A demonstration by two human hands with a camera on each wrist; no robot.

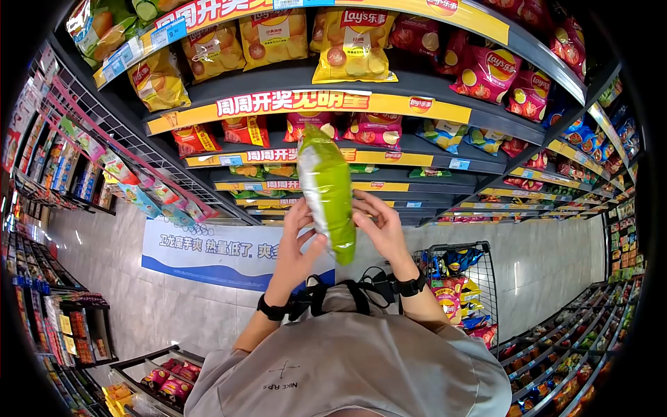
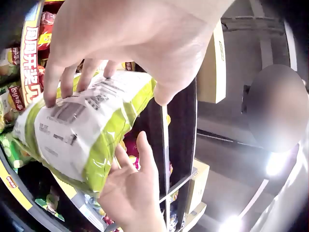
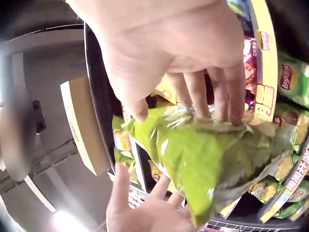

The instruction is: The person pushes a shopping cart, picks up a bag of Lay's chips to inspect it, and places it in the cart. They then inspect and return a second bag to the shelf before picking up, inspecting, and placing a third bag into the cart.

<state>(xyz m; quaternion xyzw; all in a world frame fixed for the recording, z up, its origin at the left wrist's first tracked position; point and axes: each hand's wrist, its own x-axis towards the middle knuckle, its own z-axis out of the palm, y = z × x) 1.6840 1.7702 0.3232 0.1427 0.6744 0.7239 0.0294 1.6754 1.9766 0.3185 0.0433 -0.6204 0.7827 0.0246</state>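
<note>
A green bag with a white back panel (image 1: 326, 191) stands on edge between the two hands in front of the chip shelves. The left hand (image 1: 297, 243) holds its white side; in the left wrist view that hand's fingers (image 2: 82, 79) curl over the printed panel of the bag (image 2: 72, 125), thumb at its edge. The right hand (image 1: 381, 226) touches the green side. In the right wrist view the right hand's fingers (image 3: 207, 96) bend over the bag's green face (image 3: 207, 154), thumb near the upper corner.
Shelves of yellow and red chip bags (image 1: 354, 45) rise ahead. A wire cart (image 1: 495, 299) with several bags stands at the right, another bin of bags (image 1: 174, 379) at lower left. A printed floor mat (image 1: 208, 254) lies before the shelf.
</note>
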